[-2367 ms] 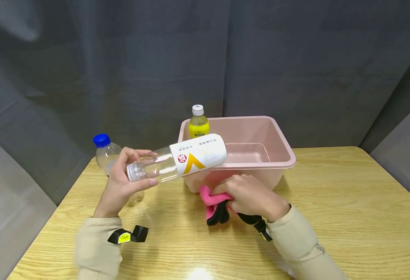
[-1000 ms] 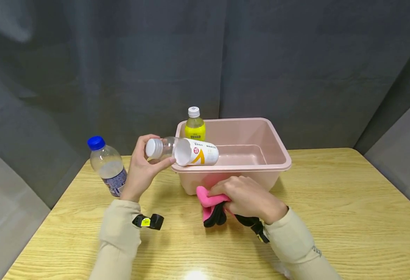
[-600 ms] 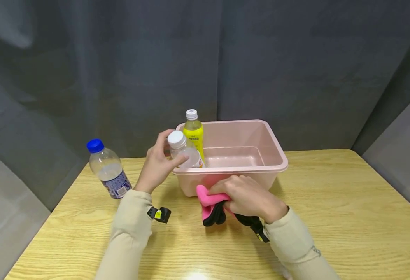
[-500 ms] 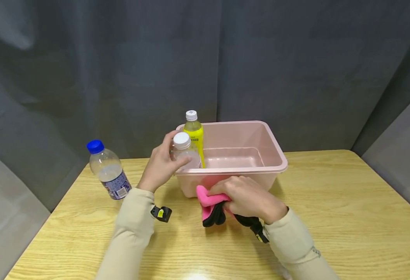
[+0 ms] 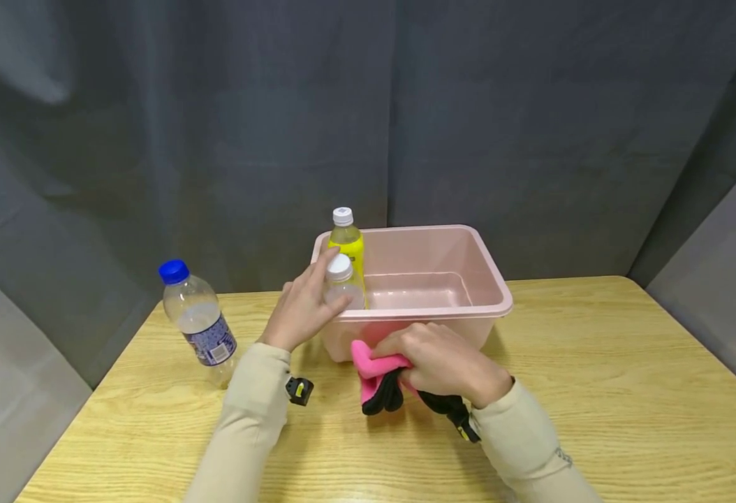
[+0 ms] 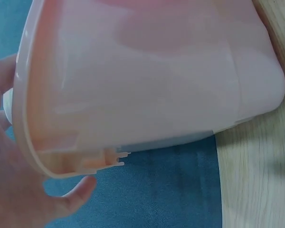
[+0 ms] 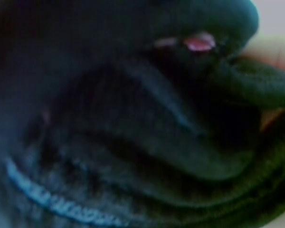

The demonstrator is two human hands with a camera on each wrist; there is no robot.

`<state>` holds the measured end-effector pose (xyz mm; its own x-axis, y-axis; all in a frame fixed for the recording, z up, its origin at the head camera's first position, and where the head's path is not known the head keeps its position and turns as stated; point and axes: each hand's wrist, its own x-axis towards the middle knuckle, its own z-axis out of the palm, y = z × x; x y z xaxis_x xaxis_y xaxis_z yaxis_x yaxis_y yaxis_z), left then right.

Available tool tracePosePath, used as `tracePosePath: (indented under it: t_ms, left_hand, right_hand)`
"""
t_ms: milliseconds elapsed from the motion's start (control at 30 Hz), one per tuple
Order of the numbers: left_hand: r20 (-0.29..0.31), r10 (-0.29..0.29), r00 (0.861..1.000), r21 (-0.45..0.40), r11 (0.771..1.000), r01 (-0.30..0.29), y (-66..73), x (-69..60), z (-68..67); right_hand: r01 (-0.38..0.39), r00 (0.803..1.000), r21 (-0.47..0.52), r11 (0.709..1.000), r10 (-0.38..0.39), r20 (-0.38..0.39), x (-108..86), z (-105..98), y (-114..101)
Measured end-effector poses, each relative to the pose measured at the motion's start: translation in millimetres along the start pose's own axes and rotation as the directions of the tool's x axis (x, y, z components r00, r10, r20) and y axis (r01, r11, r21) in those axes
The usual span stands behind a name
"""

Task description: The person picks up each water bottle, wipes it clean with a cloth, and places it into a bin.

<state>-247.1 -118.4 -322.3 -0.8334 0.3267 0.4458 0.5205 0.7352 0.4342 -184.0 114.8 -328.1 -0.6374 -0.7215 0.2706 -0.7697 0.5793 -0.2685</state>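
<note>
Inside the left end of the pink basin (image 5: 431, 314), a clear bottle (image 5: 352, 297) at the left hand (image 5: 302, 307)

The clear bottle is upright in the near left corner, on the near side of the yellow-labelled bottle (image 5: 355, 250); the basin's wall hides its base. The left hand reaches over from the left, thumb and forefinger about the bottle's upper part; whether they grip or merely flank it, I cannot tell. The right hand (image 5: 440, 358) pinches bunched pink-and-black fabric (image 5: 369, 362) by the basin's near wall. Off to the left, a blue-capped bottle (image 5: 207, 337) stands on the bench (image 5: 594, 377).

The step in hand looks to be setting the clear bottle down in the basin. Next seems to call for spreading the left thumb and fingers free, then lifting straight up without tipping either bottle.
</note>
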Motion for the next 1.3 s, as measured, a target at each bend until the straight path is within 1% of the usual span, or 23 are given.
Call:
tracePosePath:
  t_ms: [100,267,367,433,467,533,567,600,633,667,700,733,767,833,867,933,1000,1033,1067,1100,1200,1233,1300]
  left_hand:
    - [0.028,-0.011,1.000,-0.013,1.000,0.011,-0.1,2.3,-1.1]
    - [0.092,-0.048,0.995,-0.061,0.997,0.054,1.2,5.7,-2.4]
    - [0.102,-0.043,0.994,-0.054,0.997,0.049,1.9,4.5,-3.0]
    - [0.083,-0.023,0.996,-0.043,0.999,0.027,2.8,1.8,-4.6]
    - [0.062,-0.008,0.998,-0.035,0.999,0.010,3.3,-0.1,-6.1]
    - [-0.011,0.032,0.999,-0.019,0.999,-0.032,4.1,-6.5,-11.6]
    - [-0.064,0.060,0.996,-0.007,0.998,-0.060,4.1,-10.7,-15.7]
    - [-0.128,0.095,0.987,0.015,0.995,-0.094,3.9,-16.0,-20.7]
    - [-0.198,0.134,0.971,0.049,0.991,-0.127,3.1,-22.3,-26.3]
    - [-0.269,0.175,0.947,0.089,0.984,-0.156,2.2,-29.1,-32.2]
    - [-0.337,0.215,0.917,0.130,0.975,-0.182,0.6,-36.5,-38.2]
    - [-0.399,0.253,0.882,0.169,0.965,-0.200,-1.3,-44.1,-44.0]
    - [-0.454,0.285,0.844,0.209,0.955,-0.210,-4.1,-51.5,-49.4]
    - [-0.554,0.319,0.769,0.255,0.944,-0.208,-10.5,-63.9,-59.4]
    - [-0.595,0.320,0.737,0.259,0.945,-0.201,-14.2,-68.2,-64.1]
    - [-0.673,0.287,0.682,0.238,0.957,-0.167,-22.3,-74.6,-72.5]
    - [-0.729,0.224,0.647,0.199,0.974,-0.112,-30.5,-78.4,-79.7]
    - [-0.747,0.187,0.639,0.176,0.981,-0.082,-34.5,-79.7,-82.4]
    - [-0.758,0.145,0.636,0.148,0.988,-0.049,-38.2,-81.5,-84.4]
    - [-0.761,0.104,0.640,0.120,0.993,-0.019,-41.6,-83.6,-85.7]
    - [-0.744,-0.025,0.668,0.021,0.998,0.061,-48.8,-87.7,-85.7]
    - [-0.729,-0.076,0.680,-0.024,0.996,0.086,-50.5,-88.4,-84.5]
    - [-0.687,-0.186,0.702,-0.125,0.982,0.139,-53.2,-88.8,-81.1]
  right_hand:
    - [0.004,1.000,0.005,1.000,-0.004,-0.006,1.4,0.0,1.3]
    - [0.008,1.000,0.006,1.000,-0.007,-0.012,1.5,-1.1,3.8]
    - [0.008,1.000,0.007,1.000,-0.007,-0.014,1.1,-1.8,5.2]
    - [0.008,1.000,0.008,1.000,-0.008,-0.020,0.8,-2.1,6.1]
    - [0.009,1.000,0.008,1.000,-0.009,-0.023,0.7,-2.3,6.5]
    - [0.011,0.999,0.006,1.000,-0.011,-0.031,0.5,-2.7,6.8]
    - [0.012,0.999,0.005,1.000,-0.012,-0.034,0.6,-2.7,6.7]
    - [0.012,0.999,0.006,1.000,-0.012,-0.037,0.7,-2.8,6.4]
    - [0.011,0.999,0.007,1.000,-0.011,-0.038,0.8,-3.0,6.0]
    - [0.009,0.999,0.009,1.000,-0.009,-0.036,0.8,-3.3,5.4]
    - [0.006,0.999,0.011,1.000,-0.006,-0.034,0.8,-3.7,4.9]
    - [0.002,1.000,0.010,1.000,-0.001,-0.031,0.6,-4.1,4.5]
    - [-0.002,1.000,0.010,1.000,0.003,-0.027,0.3,-4.7,4.0]
    - [-0.011,1.000,0.010,1.000,0.011,-0.021,-0.2,-5.8,3.2]
    - [-0.014,1.000,0.008,1.000,0.014,-0.020,-0.6,-6.2,2.9]
    - [-0.017,1.000,0.004,1.000,0.018,-0.018,-1.7,-6.8,2.5]
    - [-0.019,1.000,0.003,1.000,0.019,-0.019,-3.0,-7.2,2.4]
    - [-0.019,1.000,-0.001,1.000,0.019,-0.022,-3.7,-7.3,2.5]
    - [-0.018,1.000,-0.005,1.000,0.018,-0.025,-4.5,-7.4,2.7]
    - [-0.018,0.999,-0.008,1.000,0.018,-0.027,-5.1,-7.4,2.9]
    - [-0.012,0.999,-0.010,1.000,0.011,-0.032,-6.1,-7.2,3.7]
    - [-0.008,0.999,-0.013,1.000,0.007,-0.034,-6.3,-7.0,3.9]
    - [-0.006,0.999,-0.014,1.000,0.005,-0.033,-7.1,-6.6,4.3]
